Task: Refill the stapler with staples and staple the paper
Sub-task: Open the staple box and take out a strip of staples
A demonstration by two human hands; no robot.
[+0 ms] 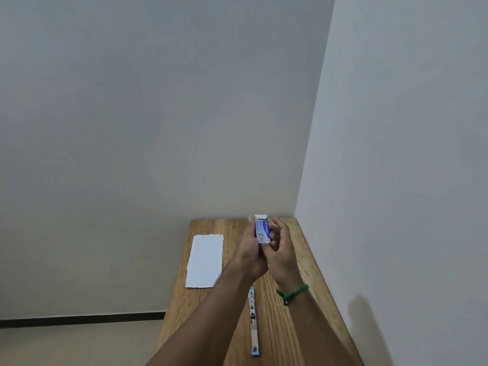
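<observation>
A small blue staple box (263, 230) with its top flap open is held upright above the table. My left hand (249, 256) grips it from the left side. My right hand (282, 253) cups it from the right, fingers curled near its lower end. The stapler (253, 323), blue and metal, lies opened out flat in a long line on the wooden table (311, 265), below and between my forearms. A white stack of paper (205, 261) lies on the table's left part, apart from both hands.
The narrow wooden table stands in a corner, with a white wall behind it and another along its right edge. The floor drops away past the table's left edge. A green band circles my right wrist (291, 294).
</observation>
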